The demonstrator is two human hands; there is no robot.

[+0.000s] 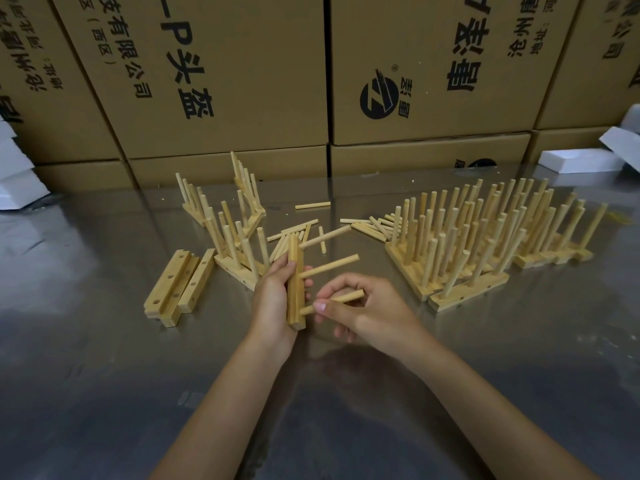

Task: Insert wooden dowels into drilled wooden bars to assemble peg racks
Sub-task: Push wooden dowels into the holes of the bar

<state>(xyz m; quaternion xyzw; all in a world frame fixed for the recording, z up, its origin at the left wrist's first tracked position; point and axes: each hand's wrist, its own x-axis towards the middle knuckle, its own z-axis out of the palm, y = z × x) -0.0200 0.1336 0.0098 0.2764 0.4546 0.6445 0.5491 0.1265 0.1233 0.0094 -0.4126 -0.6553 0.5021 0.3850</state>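
Left hand (273, 299): centre of frame, fingers curled round an upright drilled bar (296, 292), thumb on its near face.
Right hand (363, 311): just right of the bar, thumb and forefinger pinching a dowel (341, 301), other fingers loosely curled.
Dowel: lying crosswise, left tip at the bar's lower hole.
Bar: two pegs (329, 266) already seated above, pointing right.
Loose dowels (298, 233): scattered behind, centre.
Finished racks (485, 244): standing at right.
Blank bars (180, 285): lying at left on the table (104, 375).

Pale drilled bar (295, 289) upright — two dowels (329, 266) seated, third (341, 300) entering.
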